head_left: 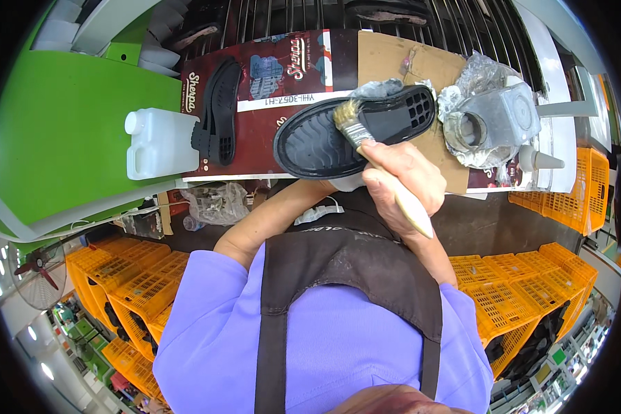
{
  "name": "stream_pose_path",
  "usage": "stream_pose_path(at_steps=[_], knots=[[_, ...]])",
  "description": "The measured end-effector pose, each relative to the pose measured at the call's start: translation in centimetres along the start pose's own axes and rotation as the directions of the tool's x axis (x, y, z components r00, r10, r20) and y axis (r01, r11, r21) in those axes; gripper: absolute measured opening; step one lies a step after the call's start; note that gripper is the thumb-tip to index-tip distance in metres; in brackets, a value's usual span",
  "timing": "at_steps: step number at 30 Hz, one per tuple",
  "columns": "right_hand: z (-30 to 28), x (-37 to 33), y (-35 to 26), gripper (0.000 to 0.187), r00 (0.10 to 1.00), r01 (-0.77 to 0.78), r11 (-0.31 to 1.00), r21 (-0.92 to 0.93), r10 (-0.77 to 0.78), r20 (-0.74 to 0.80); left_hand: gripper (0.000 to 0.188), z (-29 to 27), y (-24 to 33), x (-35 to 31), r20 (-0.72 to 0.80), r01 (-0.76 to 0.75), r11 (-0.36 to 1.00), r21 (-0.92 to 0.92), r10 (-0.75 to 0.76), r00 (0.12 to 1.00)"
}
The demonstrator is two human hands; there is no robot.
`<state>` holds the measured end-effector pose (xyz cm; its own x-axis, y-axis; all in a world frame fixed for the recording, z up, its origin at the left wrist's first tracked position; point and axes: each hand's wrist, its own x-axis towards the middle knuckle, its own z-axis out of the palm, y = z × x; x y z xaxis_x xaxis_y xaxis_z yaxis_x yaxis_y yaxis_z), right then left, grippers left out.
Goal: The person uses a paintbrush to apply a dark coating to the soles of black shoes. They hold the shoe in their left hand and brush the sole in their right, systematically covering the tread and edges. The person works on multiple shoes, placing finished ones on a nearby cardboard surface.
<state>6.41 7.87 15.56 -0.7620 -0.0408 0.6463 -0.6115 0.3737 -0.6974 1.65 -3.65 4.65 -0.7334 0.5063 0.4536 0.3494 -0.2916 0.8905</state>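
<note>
My left hand (378,88), in a pale glove, reaches beneath a black shoe sole (314,141). Its fingertips curl over the sole's far edge, while the palm is hidden underneath. The sole's hollow inner side faces up, with wavy ridges at the left and square pockets at the right. In my bare right hand (412,181) is a paintbrush (357,132) with a pale handle. Its yellowish bristles touch the inside of the sole near the far rim. Left of it, more black soles (221,114) lie nested together on the work surface.
A white plastic jug (160,143) stands at the left beside a green panel (83,117). On the right are a clear container (500,117) on crumpled plastic and a nozzle bottle (539,160). Metal bars (303,15) run along the back. Orange crates (510,290) are stacked on both sides.
</note>
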Motion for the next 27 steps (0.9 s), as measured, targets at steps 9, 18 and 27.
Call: stream_pose_path(at_steps=[9,18,27], knots=[[0.9,0.7,-0.1,0.021,1.000,0.022,0.989,0.144,-0.022,-0.001,0.025,-0.2,-4.6,-4.3,0.331,0.205,0.978,-0.032,-0.183,0.926],[-0.5,2.7,0.6,0.016,0.978,0.062,0.987,0.151,-0.090,0.187,0.017,1.6,0.4,-1.7,0.198,0.469,0.831,-0.299,-0.427,0.882],[-2.7,4.8,4.3,0.013,0.905,-0.111,0.981,0.158,0.034,0.424,0.047,-2.2,4.9,0.7,0.567,0.448,0.887,-0.110,-0.314,0.761]])
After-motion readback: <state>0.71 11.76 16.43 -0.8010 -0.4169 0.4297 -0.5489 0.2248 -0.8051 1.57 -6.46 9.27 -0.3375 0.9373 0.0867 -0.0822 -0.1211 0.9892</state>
